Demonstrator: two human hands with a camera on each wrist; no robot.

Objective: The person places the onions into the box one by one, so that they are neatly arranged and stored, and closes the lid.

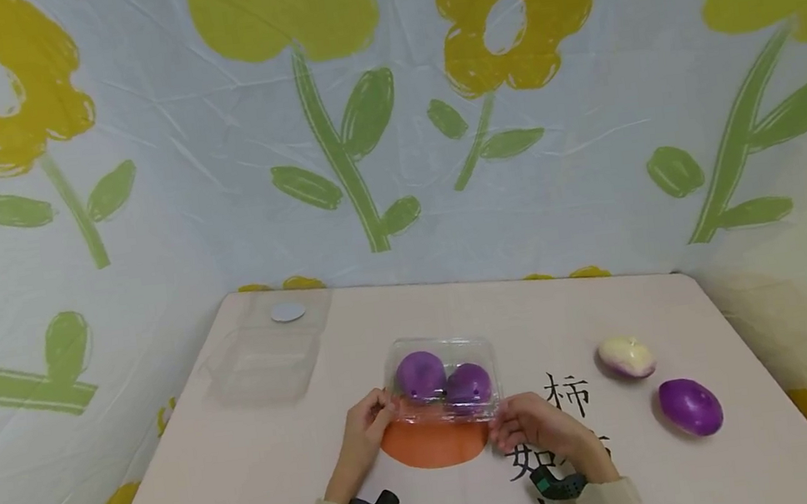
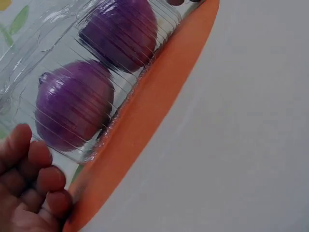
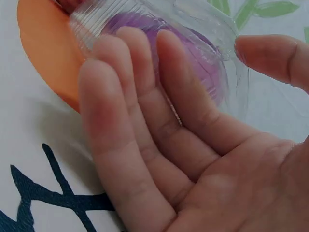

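A clear plastic clamshell box [image 1: 436, 349] sits near the middle of the table. Inside are two shiny purple onion-shaped vegetables, a left one [image 1: 421, 376] and a right one [image 1: 469, 384]; the left wrist view shows a small nub on the nearer one [image 2: 72, 106]. My left hand [image 1: 366, 437] is at the box's front left corner, its loosely bent fingertips right by the side wall. At the front right corner is my right hand [image 1: 541, 424]. Its fingers [image 3: 113, 106] extend beside the box, with the thumb [image 3: 270, 55] apart from them near the lid's rim.
Another clear container [image 1: 259, 366], lid raised, stands at the back left. To the right lie a cream-and-purple vegetable [image 1: 626, 357] and a purple one [image 1: 690, 407]. An orange shape [image 1: 435, 446] and dark characters [image 1: 531, 459] are printed on the table [image 1: 251, 489]. Flowered cloth [image 1: 435, 198] surrounds it.
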